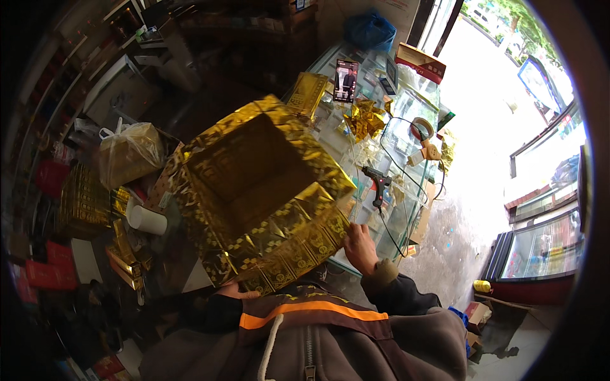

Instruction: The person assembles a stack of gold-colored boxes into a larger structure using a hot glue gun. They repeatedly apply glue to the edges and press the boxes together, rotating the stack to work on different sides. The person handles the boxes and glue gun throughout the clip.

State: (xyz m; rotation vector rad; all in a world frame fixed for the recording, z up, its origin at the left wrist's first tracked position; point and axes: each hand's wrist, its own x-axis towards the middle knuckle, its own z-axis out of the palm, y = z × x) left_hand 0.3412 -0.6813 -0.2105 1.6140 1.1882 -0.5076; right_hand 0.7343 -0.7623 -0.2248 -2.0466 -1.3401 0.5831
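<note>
A large open-topped box covered in shiny gold foil (219, 247) is tilted in front of my body, its dark inside facing up. Gold panels with printed patterns run along its near side. My right hand (361, 249) grips the box's near right corner, fingers partly hidden behind the edge. At the lower left edge, my left hand (238, 291) holds the box from beneath, with only part of the hand showing. Beyond my right hand, a black hot glue gun (379, 183) lies on the glass counter (387, 222) with its cord trailing.
On the counter are a phone (345, 81), crumpled gold foil (367, 119), a gold packet (307, 93), a tape roll (422, 130) and a blue bag (370, 32). To the left sit a plastic-wrapped bundle (136, 154), a white roll (147, 219) and red boxes (51, 273).
</note>
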